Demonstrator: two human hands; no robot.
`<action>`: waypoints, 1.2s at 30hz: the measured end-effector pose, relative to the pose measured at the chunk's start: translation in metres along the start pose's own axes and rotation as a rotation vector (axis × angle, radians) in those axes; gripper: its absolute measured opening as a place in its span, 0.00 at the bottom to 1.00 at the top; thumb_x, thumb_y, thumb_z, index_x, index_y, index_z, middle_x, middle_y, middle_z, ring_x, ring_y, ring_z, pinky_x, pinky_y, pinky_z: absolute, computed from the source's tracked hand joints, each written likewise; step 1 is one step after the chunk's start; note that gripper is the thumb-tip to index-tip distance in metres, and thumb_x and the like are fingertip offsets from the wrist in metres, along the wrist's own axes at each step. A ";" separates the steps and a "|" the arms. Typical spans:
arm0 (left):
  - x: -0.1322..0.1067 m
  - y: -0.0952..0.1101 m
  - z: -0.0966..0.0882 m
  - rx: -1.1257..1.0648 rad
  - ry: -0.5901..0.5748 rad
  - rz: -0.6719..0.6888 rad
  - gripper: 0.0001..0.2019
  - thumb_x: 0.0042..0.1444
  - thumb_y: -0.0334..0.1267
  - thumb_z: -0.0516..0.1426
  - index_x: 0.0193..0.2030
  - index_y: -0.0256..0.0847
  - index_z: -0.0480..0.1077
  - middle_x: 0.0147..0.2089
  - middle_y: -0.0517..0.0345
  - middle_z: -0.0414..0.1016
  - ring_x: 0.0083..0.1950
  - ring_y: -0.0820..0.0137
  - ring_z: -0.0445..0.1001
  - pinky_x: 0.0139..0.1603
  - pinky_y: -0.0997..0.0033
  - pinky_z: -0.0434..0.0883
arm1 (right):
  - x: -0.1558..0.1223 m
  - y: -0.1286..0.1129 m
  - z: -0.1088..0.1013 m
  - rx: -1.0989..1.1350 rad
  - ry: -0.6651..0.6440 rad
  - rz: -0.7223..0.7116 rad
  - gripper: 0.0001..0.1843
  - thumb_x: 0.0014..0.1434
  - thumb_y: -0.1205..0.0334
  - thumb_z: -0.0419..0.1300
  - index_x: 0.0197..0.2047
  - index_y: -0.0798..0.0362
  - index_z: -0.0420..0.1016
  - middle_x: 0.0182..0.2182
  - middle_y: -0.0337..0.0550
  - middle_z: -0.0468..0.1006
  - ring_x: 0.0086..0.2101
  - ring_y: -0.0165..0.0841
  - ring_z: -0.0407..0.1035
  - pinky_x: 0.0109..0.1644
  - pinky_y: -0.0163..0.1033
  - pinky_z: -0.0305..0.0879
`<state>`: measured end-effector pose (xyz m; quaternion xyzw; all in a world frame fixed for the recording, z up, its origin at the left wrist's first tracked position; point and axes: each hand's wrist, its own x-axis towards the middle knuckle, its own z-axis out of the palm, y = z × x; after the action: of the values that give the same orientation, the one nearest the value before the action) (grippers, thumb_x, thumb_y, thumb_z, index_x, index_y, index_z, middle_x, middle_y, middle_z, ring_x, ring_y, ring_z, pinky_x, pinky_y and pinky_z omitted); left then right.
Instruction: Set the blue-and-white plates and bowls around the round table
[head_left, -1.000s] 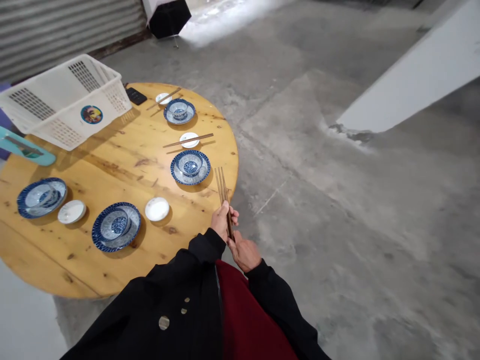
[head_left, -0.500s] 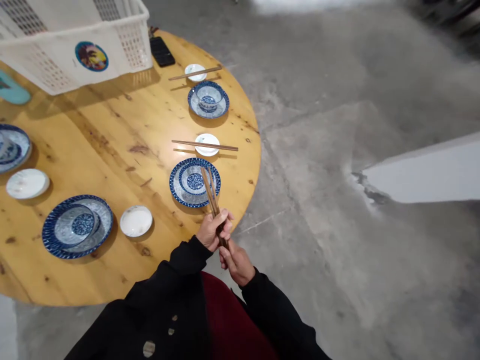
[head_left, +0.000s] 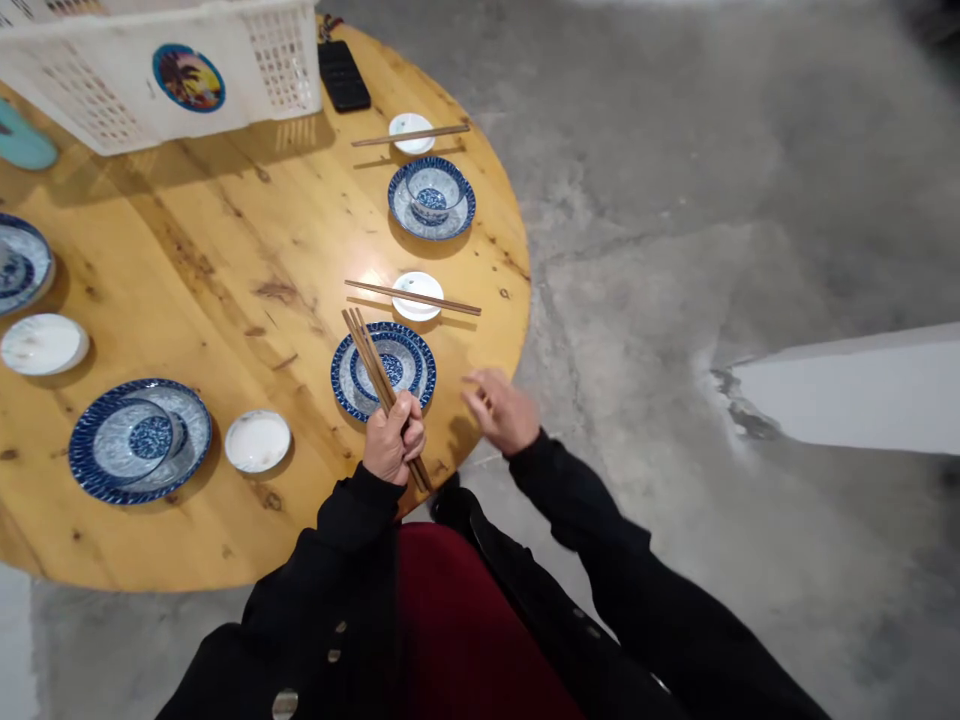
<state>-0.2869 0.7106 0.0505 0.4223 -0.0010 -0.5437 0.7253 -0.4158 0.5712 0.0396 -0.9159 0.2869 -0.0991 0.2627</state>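
My left hand (head_left: 391, 440) is closed around a bundle of wooden chopsticks (head_left: 369, 358), which slant up and to the left over a blue-patterned plate (head_left: 341, 375) with a bowl (head_left: 396, 365) on it. To the right, my right hand (head_left: 506, 412) hovers by the table edge, its fingers loosely bent and apart, with nothing visible in them. Just beyond the plate, a pair of chopsticks (head_left: 457, 304) rests across a small white dish (head_left: 417, 312). Farther back, more chopsticks (head_left: 367, 141) lie across another white dish (head_left: 412, 123).
The round wooden table (head_left: 247, 250) also bears a far plate with a bowl (head_left: 433, 228), a left plate with a bowl (head_left: 191, 425), white dishes (head_left: 257, 441), a black phone (head_left: 344, 76) and a white basket (head_left: 112, 90). A white pillar-like shape (head_left: 862, 390) stands on the right.
My right hand has come away from the chopsticks and moved up and right. The left hand still holds the bundle, now lower and tilted farther left. The view has shifted slightly.
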 end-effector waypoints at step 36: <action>0.141 -0.079 0.217 0.067 0.334 0.267 0.29 0.46 0.63 0.66 0.34 0.34 0.74 0.28 0.64 0.66 0.16 0.87 0.49 0.13 0.81 0.45 | 0.001 0.157 -0.088 0.433 -0.103 0.015 0.21 0.69 0.49 0.42 0.33 0.50 0.67 0.18 0.38 0.71 0.20 0.32 0.67 0.28 0.35 0.59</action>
<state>-0.3918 0.4627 0.0773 0.5267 0.0453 -0.3650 0.7663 -0.5187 0.4244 0.0294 -0.8397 0.2520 -0.1095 0.4684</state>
